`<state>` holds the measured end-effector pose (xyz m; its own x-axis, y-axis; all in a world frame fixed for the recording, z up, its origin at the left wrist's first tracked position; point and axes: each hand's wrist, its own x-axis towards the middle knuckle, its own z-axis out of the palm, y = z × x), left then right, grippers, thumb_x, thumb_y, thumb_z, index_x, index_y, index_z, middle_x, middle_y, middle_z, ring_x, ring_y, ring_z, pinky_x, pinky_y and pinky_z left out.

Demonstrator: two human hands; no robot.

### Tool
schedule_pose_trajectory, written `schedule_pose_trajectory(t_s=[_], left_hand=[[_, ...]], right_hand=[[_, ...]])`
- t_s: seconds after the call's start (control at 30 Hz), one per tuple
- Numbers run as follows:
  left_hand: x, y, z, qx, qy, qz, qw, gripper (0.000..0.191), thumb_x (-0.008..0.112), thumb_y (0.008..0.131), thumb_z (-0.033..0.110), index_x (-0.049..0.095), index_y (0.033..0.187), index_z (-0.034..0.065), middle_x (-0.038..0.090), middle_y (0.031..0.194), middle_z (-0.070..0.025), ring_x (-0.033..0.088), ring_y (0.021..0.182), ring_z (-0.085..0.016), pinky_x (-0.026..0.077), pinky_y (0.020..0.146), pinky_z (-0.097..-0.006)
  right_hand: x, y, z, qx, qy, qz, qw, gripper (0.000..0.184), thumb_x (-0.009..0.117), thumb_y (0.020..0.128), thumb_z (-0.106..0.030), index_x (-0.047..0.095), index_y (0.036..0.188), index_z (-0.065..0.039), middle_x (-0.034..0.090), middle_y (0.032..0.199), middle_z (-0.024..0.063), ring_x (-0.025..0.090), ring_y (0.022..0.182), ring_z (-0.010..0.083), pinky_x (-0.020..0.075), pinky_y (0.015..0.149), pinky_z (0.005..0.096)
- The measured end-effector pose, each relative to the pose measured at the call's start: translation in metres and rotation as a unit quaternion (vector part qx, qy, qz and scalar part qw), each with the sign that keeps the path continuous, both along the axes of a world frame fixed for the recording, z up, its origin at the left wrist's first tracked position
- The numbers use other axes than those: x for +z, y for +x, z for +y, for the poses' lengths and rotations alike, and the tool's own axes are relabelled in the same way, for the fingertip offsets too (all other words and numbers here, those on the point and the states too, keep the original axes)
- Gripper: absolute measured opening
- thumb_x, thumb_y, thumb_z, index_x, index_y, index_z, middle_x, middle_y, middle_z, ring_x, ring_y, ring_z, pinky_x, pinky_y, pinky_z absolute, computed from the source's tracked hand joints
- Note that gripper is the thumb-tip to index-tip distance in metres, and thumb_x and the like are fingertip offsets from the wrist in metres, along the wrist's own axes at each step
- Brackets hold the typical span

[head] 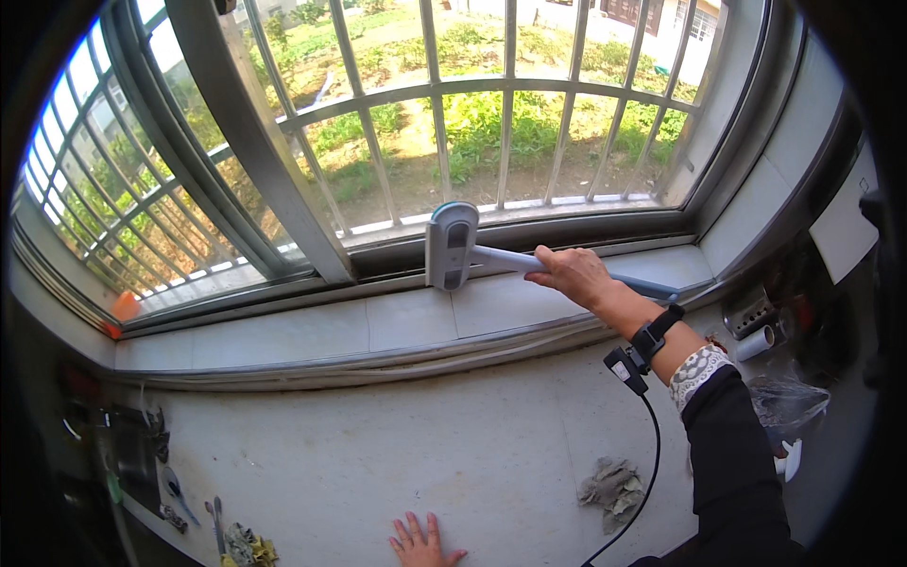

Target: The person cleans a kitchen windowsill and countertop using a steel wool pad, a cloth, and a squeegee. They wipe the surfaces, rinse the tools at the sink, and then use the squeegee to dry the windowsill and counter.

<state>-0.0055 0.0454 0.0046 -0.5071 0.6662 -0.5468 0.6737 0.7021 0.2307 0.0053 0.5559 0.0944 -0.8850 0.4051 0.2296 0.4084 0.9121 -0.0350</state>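
Observation:
My right hand (pixel 575 275) grips the pale blue-grey handle (pixel 506 259) of a window cleaning tool. The tool's flat oblong head (pixel 452 246) stands on edge over the tiled sill (pixel 411 319), close to the window's lower track. The far end of the handle sticks out past my wrist, which wears a black strap with a small device and cable. My left hand (pixel 418 542) rests on the white countertop (pixel 397 453) with its fingers spread, partly cut off by the picture's bottom edge.
Metal bars stand outside the sliding window (pixel 283 142). A crumpled grey cloth (pixel 613 492) lies right on the counter. At the left are a sink (pixel 134 453), toothbrushes (pixel 216 524) and crumpled cloths (pixel 248 549). A plastic bag (pixel 786 404) and a white spray nozzle (pixel 791 459) are at right.

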Motion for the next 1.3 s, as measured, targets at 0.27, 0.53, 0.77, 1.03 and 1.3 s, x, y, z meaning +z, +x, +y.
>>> schedule_pose_trajectory(t_s=[0.27, 0.53, 0.77, 1.03, 1.3], left_hand=[[-0.013, 0.004, -0.007, -0.015, 0.021, 0.017, 1.000, 0.102, 0.073, 0.072, 0.047, 0.018, 0.148, 0.0067, 0.009, 0.151, -0.0292, 0.008, 0.137, -0.052, 0.018, 0.102, -0.0692], [-0.013, 0.000, -0.009, -0.026, 0.013, 0.033, 0.999, 0.103, 0.073, 0.070, 0.049, 0.020, 0.148, 0.0084, 0.013, 0.150, -0.0294, 0.010, 0.136, -0.052, 0.022, 0.101, -0.0686], [-0.012, 0.000, -0.012, -0.010, 0.057, 0.033, 0.998, 0.100, 0.074, 0.069, 0.046, 0.023, 0.147, 0.0087, 0.017, 0.149, -0.0287, 0.014, 0.136, -0.052, 0.023, 0.100, -0.0687], [-0.010, -0.005, -0.014, -0.007, 0.067, 0.024, 0.997, 0.099, 0.075, 0.068, 0.045, 0.025, 0.146, 0.0083, 0.018, 0.149, -0.0274, 0.015, 0.136, -0.051, 0.023, 0.100, -0.0690], [-0.013, 0.000, -0.016, -0.006, 0.076, 0.027, 0.997, 0.098, 0.073, 0.070, 0.047, 0.026, 0.146, 0.0082, 0.019, 0.149, -0.0270, 0.016, 0.136, -0.051, 0.023, 0.100, -0.0690]], right_hand=[[0.026, 0.104, 0.038, -0.097, 0.048, -0.021, 0.994, 0.035, 0.063, 0.085, -0.040, 0.051, 0.087, -0.008, 0.064, 0.067, 0.0137, 0.065, 0.062, 0.0321, 0.0521, 0.054, 0.0409], [-0.011, -0.025, -0.026, 0.029, 0.019, 0.060, 0.998, 0.033, 0.062, 0.087, -0.037, 0.050, 0.086, -0.006, 0.062, 0.064, 0.0148, 0.064, 0.062, 0.0339, 0.0508, 0.054, 0.0423], [0.012, 0.016, -0.018, -0.032, 0.055, 0.038, 0.997, 0.032, 0.065, 0.085, -0.036, 0.051, 0.084, -0.007, 0.064, 0.065, 0.0134, 0.065, 0.060, 0.0312, 0.0521, 0.051, 0.0397], [-0.014, -0.038, -0.039, 0.043, 0.070, 0.091, 0.993, 0.032, 0.064, 0.085, -0.035, 0.049, 0.084, -0.007, 0.062, 0.062, 0.0134, 0.064, 0.057, 0.0325, 0.0512, 0.051, 0.0409], [-0.006, -0.021, -0.049, -0.038, 0.090, 0.061, 0.993, 0.033, 0.065, 0.084, -0.037, 0.050, 0.086, -0.008, 0.062, 0.064, 0.0119, 0.064, 0.058, 0.0314, 0.0508, 0.050, 0.0399]])
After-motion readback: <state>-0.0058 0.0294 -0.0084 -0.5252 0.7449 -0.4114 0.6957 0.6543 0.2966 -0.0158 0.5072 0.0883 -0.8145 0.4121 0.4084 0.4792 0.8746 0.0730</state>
